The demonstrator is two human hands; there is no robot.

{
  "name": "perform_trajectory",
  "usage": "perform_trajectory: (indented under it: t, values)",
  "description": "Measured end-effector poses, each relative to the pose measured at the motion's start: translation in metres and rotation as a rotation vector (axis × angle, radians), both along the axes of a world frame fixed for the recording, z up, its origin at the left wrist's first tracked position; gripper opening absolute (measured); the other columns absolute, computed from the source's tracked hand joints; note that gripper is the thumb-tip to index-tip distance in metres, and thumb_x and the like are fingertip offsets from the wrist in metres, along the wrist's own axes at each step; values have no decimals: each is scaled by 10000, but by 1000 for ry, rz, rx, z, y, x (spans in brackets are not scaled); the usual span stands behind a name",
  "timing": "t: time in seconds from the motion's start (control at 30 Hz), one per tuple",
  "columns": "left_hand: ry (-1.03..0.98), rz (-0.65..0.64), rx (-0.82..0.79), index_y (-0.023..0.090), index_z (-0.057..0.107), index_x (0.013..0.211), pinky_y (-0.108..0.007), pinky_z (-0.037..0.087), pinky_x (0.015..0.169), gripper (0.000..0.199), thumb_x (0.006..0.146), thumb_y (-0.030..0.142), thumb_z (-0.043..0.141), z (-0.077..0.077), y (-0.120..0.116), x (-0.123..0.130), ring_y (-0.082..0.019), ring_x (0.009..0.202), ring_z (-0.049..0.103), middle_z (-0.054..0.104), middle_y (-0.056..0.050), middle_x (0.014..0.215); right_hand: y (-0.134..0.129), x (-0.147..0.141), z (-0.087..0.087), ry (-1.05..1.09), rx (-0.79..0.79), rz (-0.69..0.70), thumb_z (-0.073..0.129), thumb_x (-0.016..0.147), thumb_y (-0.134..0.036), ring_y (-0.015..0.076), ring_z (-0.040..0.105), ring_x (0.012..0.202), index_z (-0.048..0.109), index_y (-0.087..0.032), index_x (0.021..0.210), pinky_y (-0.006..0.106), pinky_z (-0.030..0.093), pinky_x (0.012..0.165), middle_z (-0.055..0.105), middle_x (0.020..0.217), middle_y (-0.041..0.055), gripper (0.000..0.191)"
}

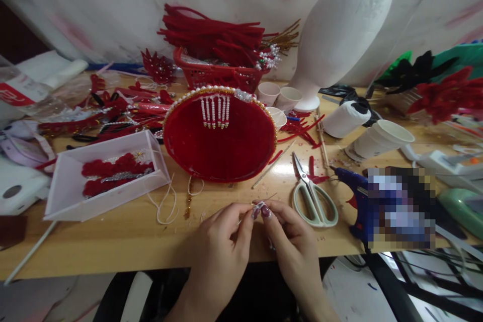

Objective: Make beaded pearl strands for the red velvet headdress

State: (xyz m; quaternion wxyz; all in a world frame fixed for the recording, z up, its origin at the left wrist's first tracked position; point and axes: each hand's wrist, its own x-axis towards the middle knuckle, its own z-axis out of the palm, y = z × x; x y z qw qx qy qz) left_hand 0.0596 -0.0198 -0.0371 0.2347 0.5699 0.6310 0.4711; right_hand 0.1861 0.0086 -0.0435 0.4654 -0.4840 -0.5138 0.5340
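Note:
My left hand [226,241] and my right hand [292,236] meet near the table's front edge, fingertips pinched round a small white beaded piece [259,206]. A thin strand sticks out of it to the upper right. Just beyond stands a red oval fan-like panel [222,153] with a beaded rim and short hanging strings of white beads [215,112] near its top. Scissors [311,196] with pale green handles lie partly open to the right of my right hand. Loose white thread [166,206] lies to the left.
A white tray [109,206] with red pieces stands left. Behind are a red basket [219,76] of red stems and a white foam head [339,30]. Paper cups [381,138], a thread spool [346,118] and a blue glue gun [356,196] are at right.

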Motion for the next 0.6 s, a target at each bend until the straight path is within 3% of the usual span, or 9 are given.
perform_trajectory:
  t: [0.17, 0.4, 0.6]
  values:
    - [-131, 17, -4, 228, 770, 903, -176, 601, 615, 160, 943, 207, 616, -3, -1, -5, -141, 708, 779, 824, 8, 834, 0, 2, 2, 1, -32, 20, 679, 916, -381, 93, 550, 536, 775, -229, 910, 162, 430, 463, 699, 727, 12, 180]
    - [15, 125, 163, 206, 751, 749, -156, 546, 517, 115, 859, 172, 748, -1, -2, -6, -114, 534, 723, 791, 34, 679, -1, 1, 4, 67, -96, 58, 708, 892, -409, 72, 485, 505, 772, -219, 870, 154, 380, 451, 634, 672, -17, 202]
    - [14, -63, 156, 193, 793, 853, -167, 593, 616, 168, 911, 130, 649, 8, -5, -10, -131, 627, 762, 820, -2, 764, 0, 0, 0, 218, -217, 114, 729, 874, -480, 93, 455, 528, 771, -236, 902, 185, 365, 466, 620, 679, -17, 249]
